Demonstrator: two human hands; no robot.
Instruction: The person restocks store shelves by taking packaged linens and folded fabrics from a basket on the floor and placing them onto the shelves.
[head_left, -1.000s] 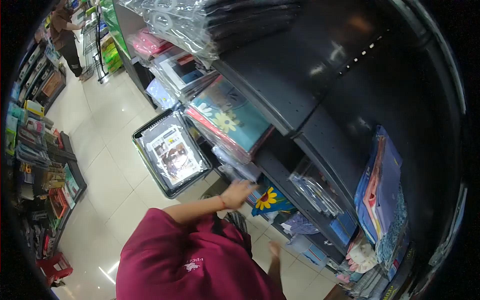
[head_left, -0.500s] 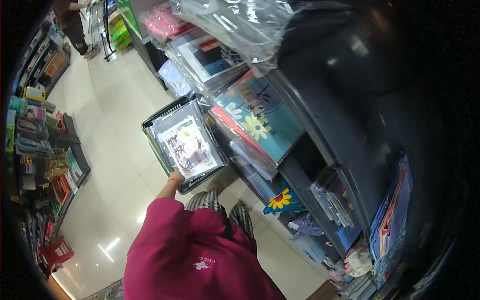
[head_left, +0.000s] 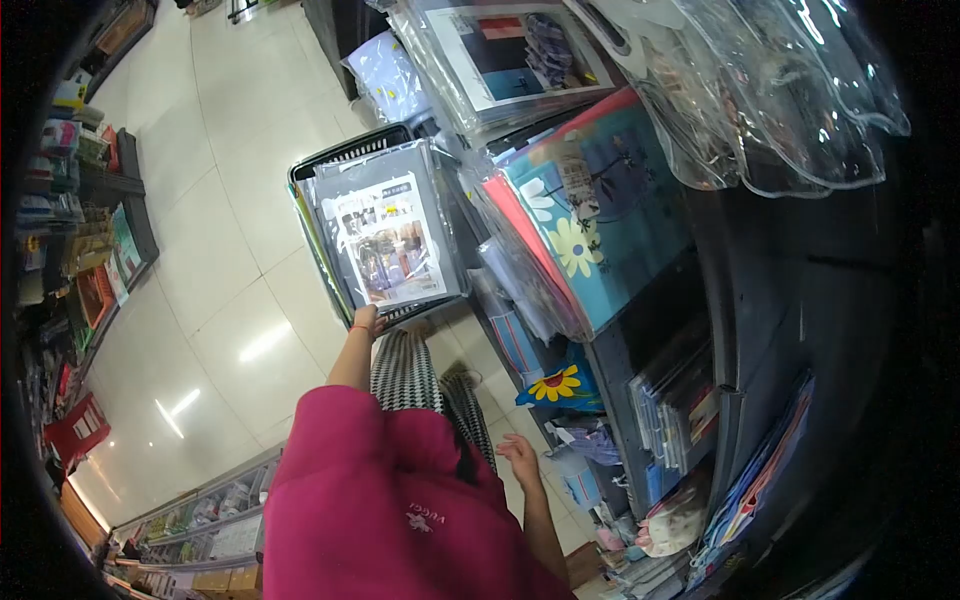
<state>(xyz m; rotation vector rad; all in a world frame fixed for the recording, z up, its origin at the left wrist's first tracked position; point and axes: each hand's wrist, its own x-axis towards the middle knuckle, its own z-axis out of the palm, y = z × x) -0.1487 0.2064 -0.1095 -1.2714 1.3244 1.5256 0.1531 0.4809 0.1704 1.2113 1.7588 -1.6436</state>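
Note:
My left hand (head_left: 368, 320) is closed at the near corner of a black shopping basket (head_left: 345, 150), on its rim as far as I can see; the packs partly hide the grip. A grey pack in clear plastic (head_left: 325, 215), with a printed picture label, lies on top in the basket. Green and yellow edges of other flat packs show along its left side. Beside my leg, my right hand (head_left: 520, 460) hangs with its fingers apart and nothing in it, close to the lower shelf goods.
To the right, a dark shelf unit (head_left: 735, 330) holds a teal flowered pack (head_left: 615, 220) and clear plastic bags (head_left: 740, 90). A blue item with a yellow flower (head_left: 558, 385) sticks out lower down. Stocked shelves (head_left: 130, 190) line the left, across a tiled floor (head_left: 220, 230).
My right hand has come into view at my side. The view has shifted, so the basket and shelf goods look larger; the person far down the aisle is almost out of view.

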